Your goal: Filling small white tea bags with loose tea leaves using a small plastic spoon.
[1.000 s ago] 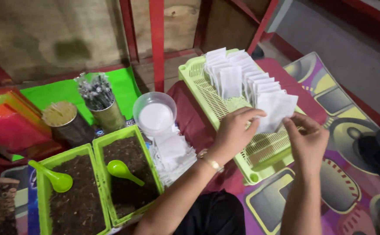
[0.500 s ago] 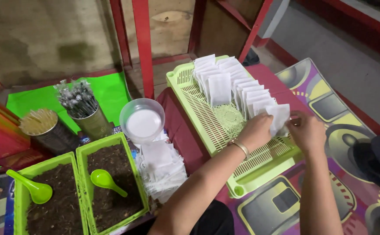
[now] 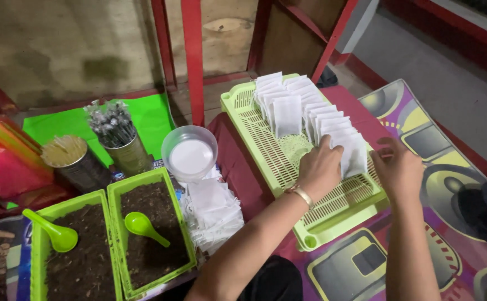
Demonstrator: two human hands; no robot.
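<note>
A light green slotted tray (image 3: 266, 150) lies on a dark red cloth. Rows of small white filled bags (image 3: 305, 108) stand leaning in it. My left hand (image 3: 319, 167), with a bracelet at the wrist, presses against the front-most white bag (image 3: 356, 155) in the near row. My right hand (image 3: 399, 170) rests over the tray's right rim beside that same bag, fingers touching it. Both hands hold the bag upright between them.
A pile of empty white bags (image 3: 213, 209) lies left of the tray, with a clear bowl of white powder (image 3: 190, 153) behind it. Two green tubs of dark soil (image 3: 143, 234) hold green scoops (image 3: 143, 226). Two tins (image 3: 123, 147) of sticks stand at the back. A red post (image 3: 193, 56) rises behind.
My hands lowered the white bag from above the tray into the near row. The view shifted and came closer to the tray.
</note>
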